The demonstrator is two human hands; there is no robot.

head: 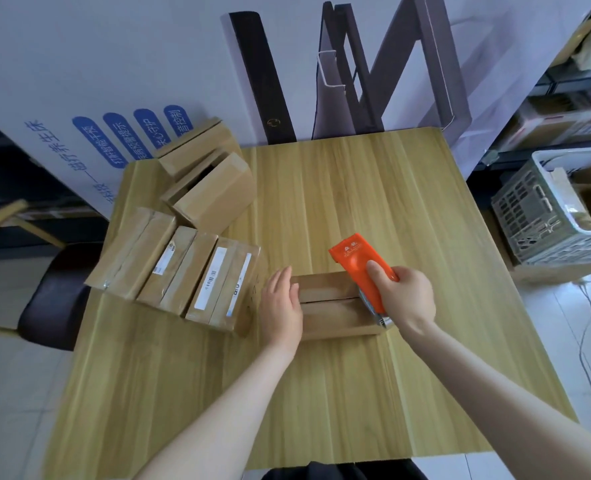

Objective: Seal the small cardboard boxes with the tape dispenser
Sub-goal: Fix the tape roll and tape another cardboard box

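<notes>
A flat, rectangular cardboard box (332, 306) lies near the middle of the pale wood-grain table (356, 188), its two top flaps meeting in a straight seam. The left hand (282, 306) rests against the box's left end with fingers straight and together. The right hand (405, 296) grips a glossy orange plastic tape dispenser (358, 268), thumb pressed on its smooth top (the metal end sits at the box's right end). To the left lies a row of taped brown boxes (179, 271), some with white labels, and beyond them two boxes with open flaps (211, 188).
</notes>
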